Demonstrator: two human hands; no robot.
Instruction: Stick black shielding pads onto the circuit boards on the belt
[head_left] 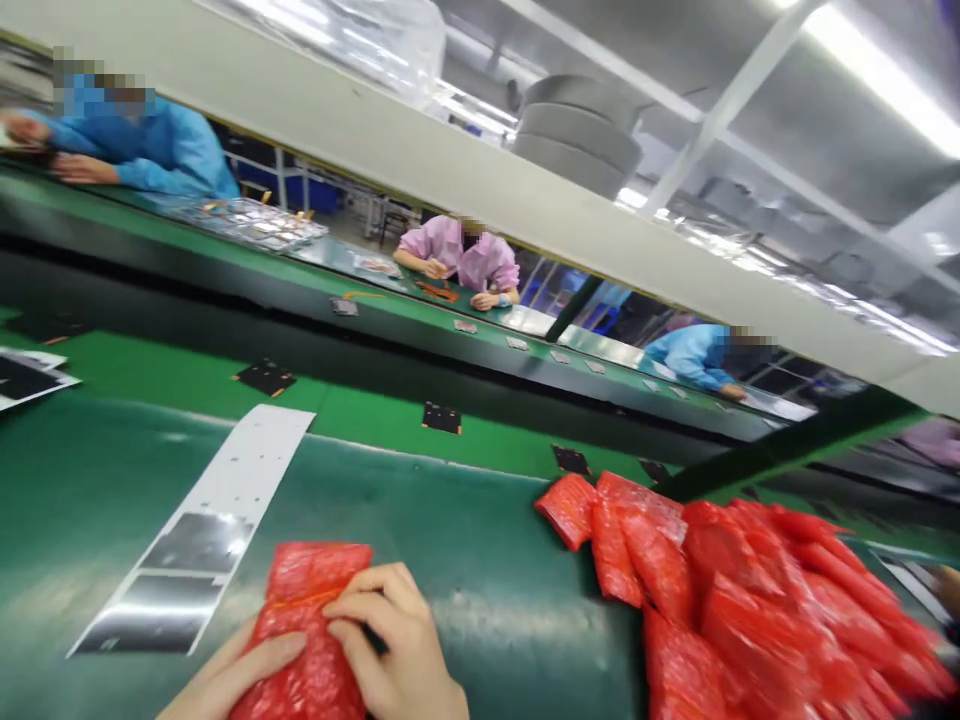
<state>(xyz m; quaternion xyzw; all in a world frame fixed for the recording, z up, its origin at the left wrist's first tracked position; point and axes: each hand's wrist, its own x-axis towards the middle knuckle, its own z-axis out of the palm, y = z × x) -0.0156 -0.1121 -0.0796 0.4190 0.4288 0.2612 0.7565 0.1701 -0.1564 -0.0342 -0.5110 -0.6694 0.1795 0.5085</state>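
A red bubble-wrap bag lies at the near edge of the green bench, between my two hands. My left hand grips its left side, the thumb lying across the front and the other fingers hidden. With curled fingers, my right hand pinches the bag's right edge near an orange line that crosses it; whether that line is a band or a fold, I cannot tell. To the left is a white strip with two shiny dark rectangles on its lower part.
Several red bubble-wrap bags are heaped at the right. Behind the bench, a green conveyor belt carries flat black pieces. People in blue and pink work across the line. A slanted dark green post stands at the right.
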